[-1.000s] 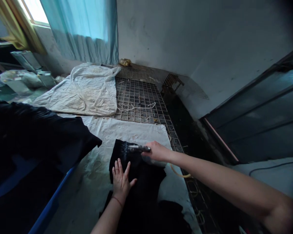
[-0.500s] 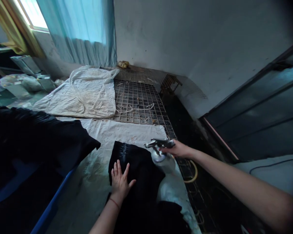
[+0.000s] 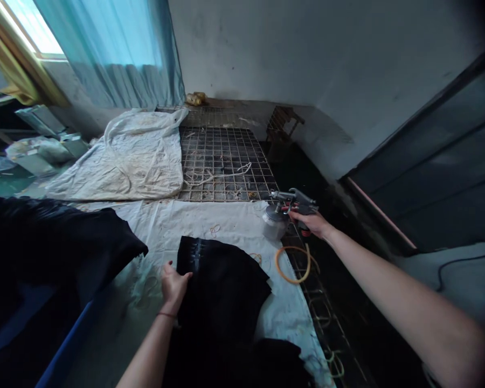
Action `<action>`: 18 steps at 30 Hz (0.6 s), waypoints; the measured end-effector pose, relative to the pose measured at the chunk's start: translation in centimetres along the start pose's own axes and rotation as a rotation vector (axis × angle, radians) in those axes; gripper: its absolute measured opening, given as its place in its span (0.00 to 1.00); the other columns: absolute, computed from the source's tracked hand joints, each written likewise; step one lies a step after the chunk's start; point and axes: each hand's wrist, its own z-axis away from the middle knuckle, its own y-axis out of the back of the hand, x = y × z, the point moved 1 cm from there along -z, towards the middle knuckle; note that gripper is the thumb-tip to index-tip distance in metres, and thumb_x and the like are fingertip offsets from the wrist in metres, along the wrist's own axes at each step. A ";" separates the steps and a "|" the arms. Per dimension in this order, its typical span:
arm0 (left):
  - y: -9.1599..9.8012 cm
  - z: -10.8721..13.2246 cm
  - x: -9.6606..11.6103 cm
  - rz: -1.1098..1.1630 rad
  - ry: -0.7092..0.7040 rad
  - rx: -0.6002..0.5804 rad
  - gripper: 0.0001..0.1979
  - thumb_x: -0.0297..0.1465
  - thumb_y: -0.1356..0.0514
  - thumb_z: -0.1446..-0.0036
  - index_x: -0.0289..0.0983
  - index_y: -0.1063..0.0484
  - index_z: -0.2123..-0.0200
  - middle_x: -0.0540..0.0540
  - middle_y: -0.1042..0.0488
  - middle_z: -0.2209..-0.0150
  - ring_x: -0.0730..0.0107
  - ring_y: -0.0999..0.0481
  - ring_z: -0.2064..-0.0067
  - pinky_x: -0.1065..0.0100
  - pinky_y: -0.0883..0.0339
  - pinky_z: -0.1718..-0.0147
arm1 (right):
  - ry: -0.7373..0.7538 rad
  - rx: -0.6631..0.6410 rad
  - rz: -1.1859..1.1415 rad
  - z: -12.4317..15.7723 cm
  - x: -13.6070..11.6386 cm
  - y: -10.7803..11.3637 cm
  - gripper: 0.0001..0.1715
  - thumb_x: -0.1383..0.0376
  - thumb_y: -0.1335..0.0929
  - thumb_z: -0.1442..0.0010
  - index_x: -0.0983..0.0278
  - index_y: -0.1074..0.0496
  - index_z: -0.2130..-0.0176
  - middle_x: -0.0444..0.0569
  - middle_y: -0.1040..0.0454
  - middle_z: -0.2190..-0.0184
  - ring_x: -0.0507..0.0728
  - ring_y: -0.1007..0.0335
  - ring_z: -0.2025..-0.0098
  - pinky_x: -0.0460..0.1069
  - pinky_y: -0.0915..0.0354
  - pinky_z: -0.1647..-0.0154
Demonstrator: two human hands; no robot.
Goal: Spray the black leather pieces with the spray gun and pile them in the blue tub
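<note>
My right hand (image 3: pixel 310 221) is wrapped round the grip of a spray gun (image 3: pixel 295 200) with a metal cup (image 3: pixel 275 222) below it. The gun is held above the right edge of the white sheet, its nozzle pointing left. A stack of black fabric pieces (image 3: pixel 222 285) lies on the sheet, with a whitish, wet-looking band (image 3: pixel 197 253) near its upper left corner. At the stack's left edge is my left hand (image 3: pixel 174 285), closed there with the thumb over the black fabric; its fingertips are partly hidden.
A white sheet (image 3: pixel 161 221) covers the near part of a wire-mesh table (image 3: pixel 226 156). Farther back lies a crumpled whitish cloth (image 3: pixel 141 156). More black fabric (image 3: pixel 56 237) is heaped at left over a blue edge (image 3: pixel 64 345). A yellowish hose (image 3: pixel 293 281) loops by the right edge.
My left hand has gone from lying flat on the black fabric to its left edge. My right hand has moved the spray gun up and right, away from the fabric.
</note>
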 end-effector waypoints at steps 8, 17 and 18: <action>0.8 0.3 -1.1 0.231 -0.095 -0.130 0.25 0.39 0.36 0.56 0.35 0.30 0.54 0.43 0.23 0.64 0.57 0.22 0.61 0.62 0.29 0.63 | -0.026 0.235 -0.062 1.9 2.5 1.9 0.27 0.50 0.23 0.62 0.62 0.23 0.63 0.50 0.21 0.60 0.61 0.26 0.56 0.56 0.31 0.52; 0.8 -0.3 -1.8 0.631 0.033 -0.217 0.32 0.39 0.31 0.65 0.32 0.32 0.55 0.43 0.23 0.66 0.61 0.22 0.65 0.63 0.28 0.66 | -0.056 0.292 -0.099 0.0 2.2 2.1 0.24 0.54 0.23 0.62 0.64 0.24 0.66 0.51 0.20 0.65 0.60 0.24 0.65 0.53 0.28 0.62; 1.0 -0.2 -1.6 0.652 0.052 -0.232 0.33 0.39 0.31 0.64 0.32 0.32 0.54 0.43 0.22 0.67 0.62 0.22 0.67 0.64 0.28 0.67 | -0.052 0.288 -0.092 -0.1 2.0 2.2 0.24 0.54 0.23 0.63 0.63 0.24 0.66 0.51 0.20 0.65 0.60 0.24 0.65 0.53 0.28 0.62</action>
